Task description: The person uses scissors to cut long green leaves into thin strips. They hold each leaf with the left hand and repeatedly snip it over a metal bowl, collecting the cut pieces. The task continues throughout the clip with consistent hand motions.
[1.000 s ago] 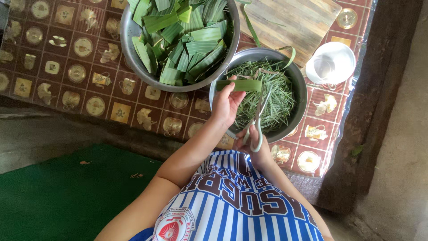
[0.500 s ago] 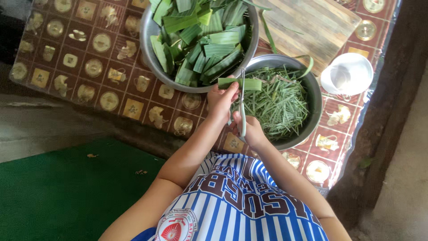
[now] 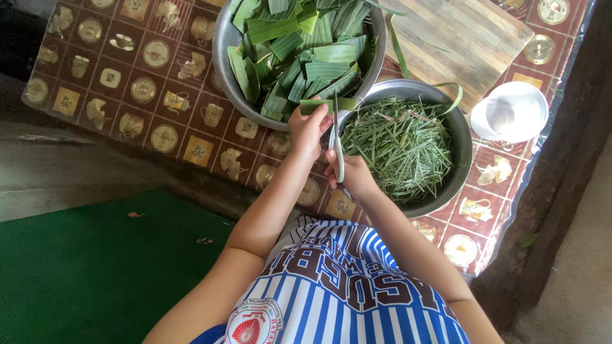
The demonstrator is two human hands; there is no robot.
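My left hand (image 3: 308, 129) pinches a flat green leaf strip (image 3: 345, 104) and holds it level over the near rim of a steel bowl (image 3: 463, 141) full of thin green shreds (image 3: 403, 145). My right hand (image 3: 349, 175) grips pale-handled scissors (image 3: 337, 139); the blades point away from me and meet the strip close to my left fingers. A larger steel bowl (image 3: 223, 54) just beyond holds several wide cut leaf pieces (image 3: 299, 48).
A wooden cutting board (image 3: 459, 38) lies at the back right, and a white lidded cup (image 3: 511, 111) stands right of the shred bowl. A brown patterned cloth (image 3: 137, 83) covers the table. A green mat (image 3: 89, 267) lies on the floor to the left.
The scissors swung from lying over the shred bowl to standing upright against the strip. Both hands drew closer together, and the strip's free end looks shorter.
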